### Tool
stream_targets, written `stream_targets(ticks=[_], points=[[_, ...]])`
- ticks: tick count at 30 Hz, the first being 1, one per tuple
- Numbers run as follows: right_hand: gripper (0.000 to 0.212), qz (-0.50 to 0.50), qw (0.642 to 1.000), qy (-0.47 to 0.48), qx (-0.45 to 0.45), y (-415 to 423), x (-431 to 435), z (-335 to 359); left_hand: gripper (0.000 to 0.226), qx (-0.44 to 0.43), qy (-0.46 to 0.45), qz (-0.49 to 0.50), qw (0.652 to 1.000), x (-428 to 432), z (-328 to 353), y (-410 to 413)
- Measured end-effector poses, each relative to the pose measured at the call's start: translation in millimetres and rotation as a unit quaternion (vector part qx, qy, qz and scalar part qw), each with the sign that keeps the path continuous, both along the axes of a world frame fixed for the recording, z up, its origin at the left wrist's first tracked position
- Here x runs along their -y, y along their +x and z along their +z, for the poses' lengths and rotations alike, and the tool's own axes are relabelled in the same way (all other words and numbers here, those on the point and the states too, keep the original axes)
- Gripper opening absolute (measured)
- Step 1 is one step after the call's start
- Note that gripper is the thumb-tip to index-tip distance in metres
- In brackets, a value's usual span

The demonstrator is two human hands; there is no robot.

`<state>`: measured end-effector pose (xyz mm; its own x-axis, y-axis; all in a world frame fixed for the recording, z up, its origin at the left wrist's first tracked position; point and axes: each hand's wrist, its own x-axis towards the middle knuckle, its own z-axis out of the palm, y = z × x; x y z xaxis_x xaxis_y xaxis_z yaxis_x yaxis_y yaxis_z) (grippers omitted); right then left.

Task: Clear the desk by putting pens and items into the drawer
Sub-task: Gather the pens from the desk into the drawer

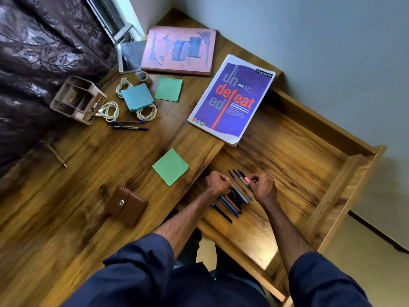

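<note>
Navy sleeves lead to both hands, which are low inside the open drawer (309, 151). The left hand (218, 183) is curled over the upper ends of a row of pens (231, 201) lying on the drawer floor, and seems to grip them. The right hand (263, 188) is curled too, pinching a pink-banded pen (246, 179).

If they are let go unevenly, the round barrels could roll apart across the smooth wood, or slide when the drawer shuts. On the desk (66, 229) just left of the hands lie a wallet (125, 204) and a green note (170, 167); a forearm could brush the light note away. Farther off, the notebook (232, 100) overhangs the drawer and might tip in or jam it. Two desk pens (130, 125) lie beside coiled cables (108, 111), which a reach could snag.
</note>
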<state>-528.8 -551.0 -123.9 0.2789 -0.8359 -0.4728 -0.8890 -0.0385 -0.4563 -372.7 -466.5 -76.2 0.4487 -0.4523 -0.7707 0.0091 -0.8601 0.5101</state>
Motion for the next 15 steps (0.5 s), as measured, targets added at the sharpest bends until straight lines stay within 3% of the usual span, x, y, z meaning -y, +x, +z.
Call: stream_targets(ticks=[7, 15], points=[[0.010, -0.028, 0.984, -0.123, 0.123, 12, -32, 40, 0.002, 0.012, -0.063, -0.070, 0.996, -21, 19, 14], [0.010, 0.032, 0.947, -0.156, 0.277, 111, -64, 115, 0.023, 0.113, -0.179, -0.134, 0.968, -44, 84, 69]])
